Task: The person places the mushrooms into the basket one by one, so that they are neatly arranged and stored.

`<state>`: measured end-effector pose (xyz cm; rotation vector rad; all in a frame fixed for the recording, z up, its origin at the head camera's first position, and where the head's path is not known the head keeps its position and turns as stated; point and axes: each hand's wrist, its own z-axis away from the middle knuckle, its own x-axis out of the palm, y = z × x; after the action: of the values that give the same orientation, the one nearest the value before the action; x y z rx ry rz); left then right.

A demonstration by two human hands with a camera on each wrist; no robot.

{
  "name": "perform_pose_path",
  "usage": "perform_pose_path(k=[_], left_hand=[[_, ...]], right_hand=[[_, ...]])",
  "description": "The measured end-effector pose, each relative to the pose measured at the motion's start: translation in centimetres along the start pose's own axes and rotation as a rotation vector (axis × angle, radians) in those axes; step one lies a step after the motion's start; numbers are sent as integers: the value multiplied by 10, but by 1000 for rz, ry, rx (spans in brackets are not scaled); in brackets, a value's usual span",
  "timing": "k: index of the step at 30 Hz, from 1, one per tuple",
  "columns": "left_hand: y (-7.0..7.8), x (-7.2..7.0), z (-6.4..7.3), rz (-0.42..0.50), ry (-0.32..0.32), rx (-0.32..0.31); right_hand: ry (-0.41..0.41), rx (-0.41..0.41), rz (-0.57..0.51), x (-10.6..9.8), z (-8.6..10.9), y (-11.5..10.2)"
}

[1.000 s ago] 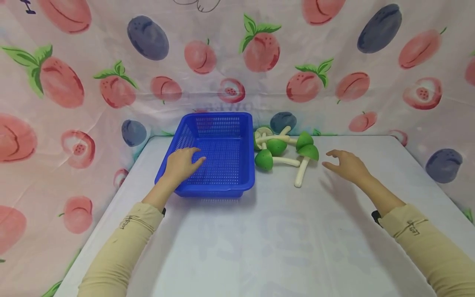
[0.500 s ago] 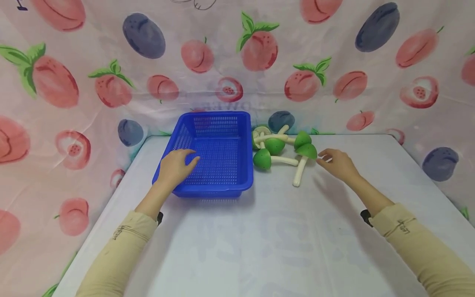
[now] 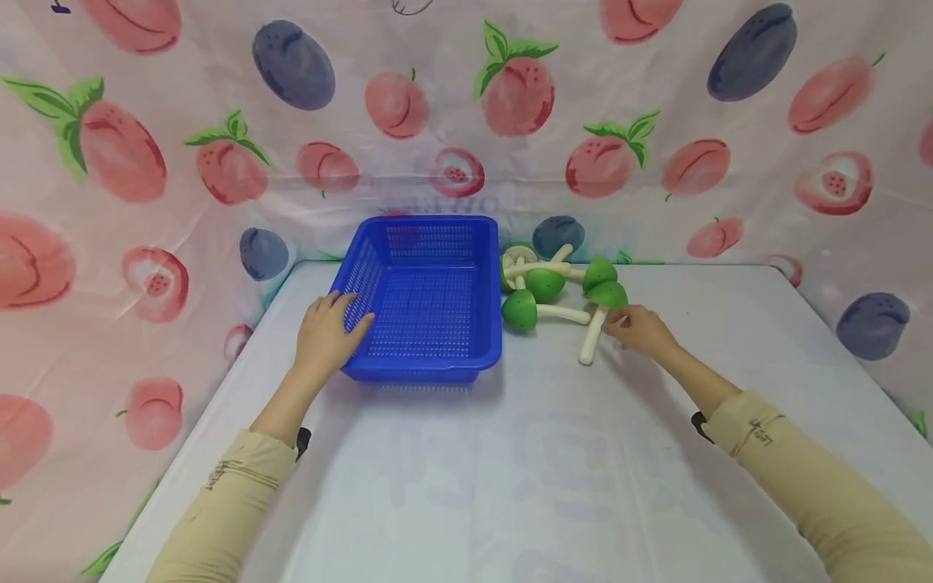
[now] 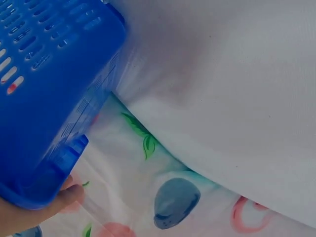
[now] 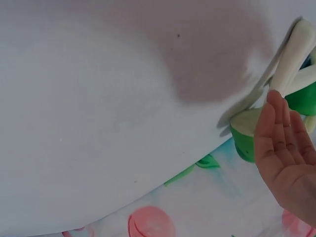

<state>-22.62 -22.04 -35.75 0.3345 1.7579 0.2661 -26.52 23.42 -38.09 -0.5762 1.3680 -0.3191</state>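
In the head view, my left hand (image 3: pixel 321 334) rests at the left rim of the blue plastic basket (image 3: pixel 487 356), thumb stretched toward its inside, fingers loosely extended. The left wrist view shows the fingers (image 4: pixel 69 196) right at the corner of the basket (image 4: pixel 54 108). My right hand (image 3: pixel 641 330) pinches the white stem of a green-capped toy mushroom (image 3: pixel 589 344) just below the cap. In the right wrist view, the right hand's fingers (image 5: pixel 279 136) overlap that stem and partly hide the cap (image 5: pixel 243 143).
Several more green-capped toy mushrooms (image 3: pixel 520 310) lie in a heap between the basket and my right hand. A white cloth covers the table (image 3: pixel 554 470). Behind it and on the left hangs a fruit-print curtain (image 3: pixel 408 178).
My right hand has moved left to the nearest mushroom, its fingers closing at the stem. My left hand has drawn back left, from over the basket to its rim.
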Motion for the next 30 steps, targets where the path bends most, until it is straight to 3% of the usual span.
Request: perform_pose_path(k=[7, 16, 30], left_hand=[[-4, 4, -6, 20, -62, -54], [-2, 8, -4, -51, -145, -66], [1, 4, -2, -66, -131, -98]], right_hand=[[-142, 120, -75, 8, -8, 0], [-83, 176, -102, 22, -13, 7], [-115, 205, -114, 26, -20, 4]])
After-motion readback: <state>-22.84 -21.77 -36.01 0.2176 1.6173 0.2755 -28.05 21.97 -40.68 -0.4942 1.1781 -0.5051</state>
